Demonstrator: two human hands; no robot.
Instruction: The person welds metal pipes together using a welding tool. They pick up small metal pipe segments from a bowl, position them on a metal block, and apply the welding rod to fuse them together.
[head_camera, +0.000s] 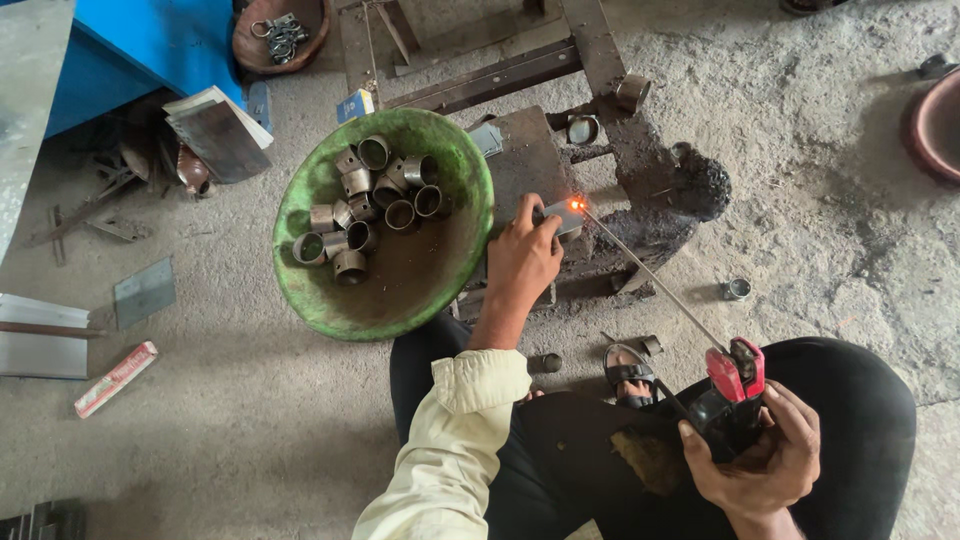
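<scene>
My left hand (522, 262) rests on a dark metal work block (520, 160) and pinches a small grey metal piece (562, 215). My right hand (762, 462) grips a red-jawed welding electrode holder (736, 378) over my lap. A thin welding rod (650, 275) runs from the holder up to the grey piece, and its tip (577, 205) glows orange against that piece. A green bowl (300, 190) to the left of my left hand holds several short metal pipe rings (370, 205).
A rusty steel frame (600, 60) lies on the concrete floor behind the block. Loose rings (738, 289) lie on the floor. Metal sheets (218, 130), a blue panel (160, 40), a brown bowl (280, 32) and a red-white packet (116, 379) sit at the left.
</scene>
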